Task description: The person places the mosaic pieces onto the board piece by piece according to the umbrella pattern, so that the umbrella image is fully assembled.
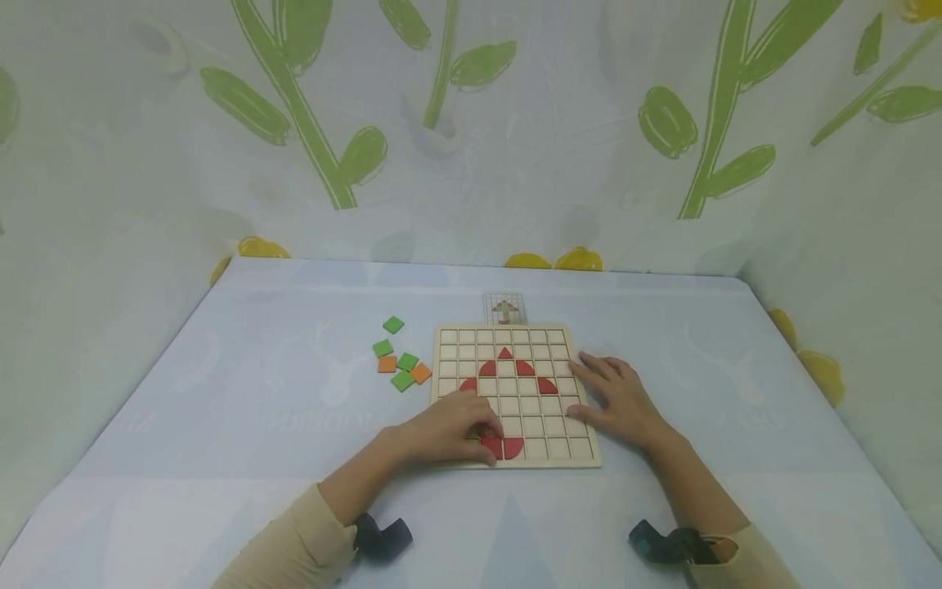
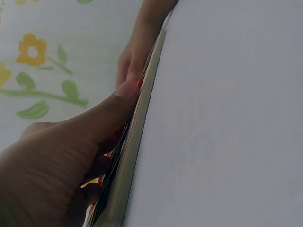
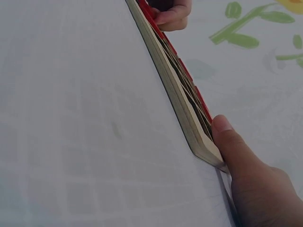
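Forearms angled in from the near side of a square, pale wooden grid board (image 1: 557,447), a person arches the left hand (image 1: 445,425) over its near-left part, fingers curled down at a flat red tile (image 1: 495,447); whether they pinch it cannot be told. The right hand (image 1: 616,399) rests at the board's right edge, thumb and fingers spread apart. Flat green square tiles (image 1: 403,380) and orange ones (image 1: 387,365) lie left of the board.
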The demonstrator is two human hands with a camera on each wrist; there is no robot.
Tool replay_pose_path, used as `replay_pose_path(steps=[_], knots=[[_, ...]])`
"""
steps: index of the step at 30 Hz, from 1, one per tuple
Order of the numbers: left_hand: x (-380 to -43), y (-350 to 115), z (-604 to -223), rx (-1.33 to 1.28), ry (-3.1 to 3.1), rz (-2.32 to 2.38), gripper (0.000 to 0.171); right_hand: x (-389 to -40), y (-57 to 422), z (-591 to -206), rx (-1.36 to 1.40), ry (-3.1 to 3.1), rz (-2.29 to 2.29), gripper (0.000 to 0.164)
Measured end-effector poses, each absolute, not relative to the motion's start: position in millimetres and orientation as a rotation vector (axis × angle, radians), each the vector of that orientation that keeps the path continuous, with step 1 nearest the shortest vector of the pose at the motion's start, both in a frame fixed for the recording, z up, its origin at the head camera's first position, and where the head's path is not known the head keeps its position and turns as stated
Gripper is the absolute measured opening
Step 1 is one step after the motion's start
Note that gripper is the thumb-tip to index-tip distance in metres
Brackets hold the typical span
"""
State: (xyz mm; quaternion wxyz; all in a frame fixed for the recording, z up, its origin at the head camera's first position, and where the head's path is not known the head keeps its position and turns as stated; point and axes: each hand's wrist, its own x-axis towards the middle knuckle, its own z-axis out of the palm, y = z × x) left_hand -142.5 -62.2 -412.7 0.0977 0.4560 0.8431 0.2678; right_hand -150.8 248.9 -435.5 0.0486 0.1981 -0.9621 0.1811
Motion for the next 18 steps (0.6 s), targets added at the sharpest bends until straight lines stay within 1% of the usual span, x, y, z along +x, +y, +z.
replay_pose_path(steps=[7, 18], knots=[[-142.8, -64.2, -415.2, 1.372, 2.500, 0.815, 0.029, -150.4, 248.2, -435.2, 0.603, -2.937, 0.550, 0.072], [-142.9, -64.5, -415.7, 1.338, 2.503, 0.816, 0.025, -150.5, 247.1, -435.8, 0.598, -2.921, 0.527, 0.071]])
